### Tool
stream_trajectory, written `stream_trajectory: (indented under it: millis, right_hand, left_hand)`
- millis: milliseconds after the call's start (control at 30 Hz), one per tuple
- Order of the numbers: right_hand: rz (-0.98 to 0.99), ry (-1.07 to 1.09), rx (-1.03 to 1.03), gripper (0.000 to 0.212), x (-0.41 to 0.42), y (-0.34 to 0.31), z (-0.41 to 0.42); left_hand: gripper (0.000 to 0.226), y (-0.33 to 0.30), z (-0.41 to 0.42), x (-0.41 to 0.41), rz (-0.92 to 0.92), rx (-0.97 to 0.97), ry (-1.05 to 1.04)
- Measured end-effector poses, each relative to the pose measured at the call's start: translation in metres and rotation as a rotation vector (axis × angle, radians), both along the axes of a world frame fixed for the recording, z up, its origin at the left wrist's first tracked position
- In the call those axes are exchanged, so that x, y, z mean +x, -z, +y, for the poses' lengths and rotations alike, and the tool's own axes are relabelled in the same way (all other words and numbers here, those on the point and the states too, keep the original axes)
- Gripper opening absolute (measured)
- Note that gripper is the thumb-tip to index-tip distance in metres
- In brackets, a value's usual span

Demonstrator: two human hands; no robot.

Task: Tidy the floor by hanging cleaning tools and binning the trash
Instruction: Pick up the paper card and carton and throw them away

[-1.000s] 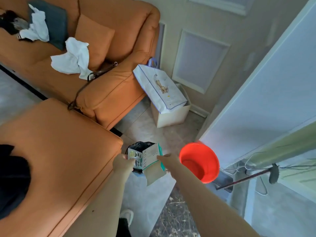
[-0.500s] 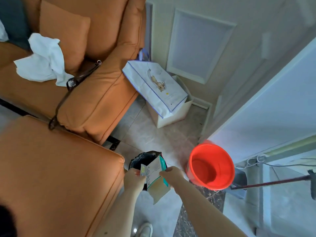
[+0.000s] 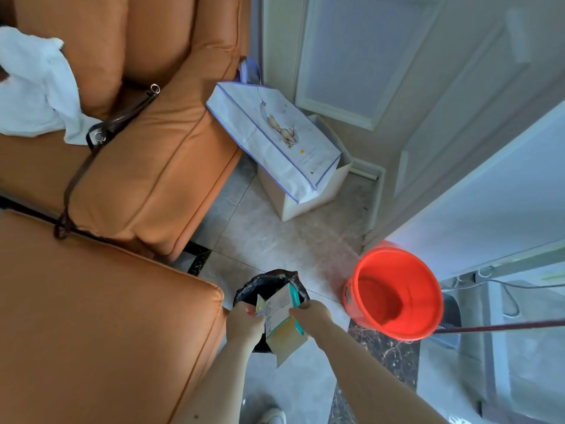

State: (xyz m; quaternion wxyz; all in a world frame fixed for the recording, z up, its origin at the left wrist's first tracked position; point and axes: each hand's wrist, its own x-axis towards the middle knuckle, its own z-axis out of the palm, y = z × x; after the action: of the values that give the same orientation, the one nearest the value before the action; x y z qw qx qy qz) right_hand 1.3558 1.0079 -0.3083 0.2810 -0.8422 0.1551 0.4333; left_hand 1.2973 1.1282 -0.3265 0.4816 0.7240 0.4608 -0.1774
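Note:
A white and teal cardboard box [image 3: 282, 319] hangs tilted over the small bin lined with a black bag [image 3: 260, 286] on the floor. My left hand [image 3: 244, 324] grips the box's left edge together with a small packet, and my right hand [image 3: 312, 316] pinches its right edge. The box's open flap points down toward me. A dark red tool handle [image 3: 501, 326] runs in from the right, behind the orange bucket [image 3: 397, 292].
An orange sofa [image 3: 143, 154] and its ottoman [image 3: 91, 316] fill the left. A white gift bag [image 3: 275, 139] leans on a box by the wall. A white door [image 3: 489, 191] stands at right. My shoe [image 3: 272, 416] shows below.
The view has closed in on the bin. Both hands have carried the box further over its opening, and it now hangs more upright.

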Motion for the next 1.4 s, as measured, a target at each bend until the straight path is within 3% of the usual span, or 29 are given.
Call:
stream_trajectory:
  millis: [67, 133, 333, 500, 667, 767, 833, 933, 1000, 1167, 1300, 1400]
  right_hand:
    - [0.001, -0.018, 0.003, 0.018, 0.003, 0.016, 0.003]
    - [0.032, 0.011, 0.022, 0.028, 0.006, 0.031, 0.004]
    - [0.095, -0.019, 0.005, 0.033, -0.007, 0.043, -0.012]
    - [0.124, 0.066, 0.105, 0.004, -0.005, 0.003, -0.03]
    - [0.051, 0.115, 0.16, 0.003, 0.005, -0.052, -0.039]
    - [0.056, 0.174, 0.203, 0.01, 0.005, -0.082, -0.045]
    - [0.008, 0.187, 0.22, 0.005, 0.003, -0.098, -0.051]
    - [-0.04, 0.213, 0.244, 0.008, -0.002, -0.124, -0.059]
    - [-0.056, 0.222, 0.26, 0.017, -0.003, -0.138, -0.062]
    - [-0.118, 0.349, 0.319, 0.013, -0.007, -0.181, -0.082]
    - [-0.171, 0.44, 0.35, 0.009, -0.017, -0.21, -0.109]
    - [-0.24, 0.454, 0.327, 0.012, -0.025, -0.226, -0.132]
  left_hand:
    - [0.019, 0.016, 0.002, 0.003, -0.002, -0.004, 0.001]
    - [0.006, 0.031, 0.003, 0.003, -0.014, -0.024, -0.002]
    - [0.024, 0.045, -0.001, -0.01, 0.027, -0.054, -0.031]
    - [0.023, 0.009, -0.014, 0.0, 0.02, -0.077, 0.026]
    - [0.008, -0.038, -0.031, 0.019, -0.048, -0.071, 0.099]
    - [0.019, -0.063, -0.039, 0.022, -0.078, -0.065, 0.144]
    - [0.008, -0.079, -0.042, 0.023, -0.09, -0.072, 0.155]
    - [0.021, -0.102, -0.045, 0.029, -0.101, -0.109, 0.143]
    - [0.021, -0.116, -0.048, 0.034, -0.106, -0.11, 0.158]
    - [0.013, -0.162, -0.064, 0.043, -0.17, -0.133, 0.226]
    - [0.035, -0.194, -0.087, 0.05, -0.212, -0.062, 0.331]
    - [0.025, -0.208, -0.109, 0.053, -0.231, -0.043, 0.431]
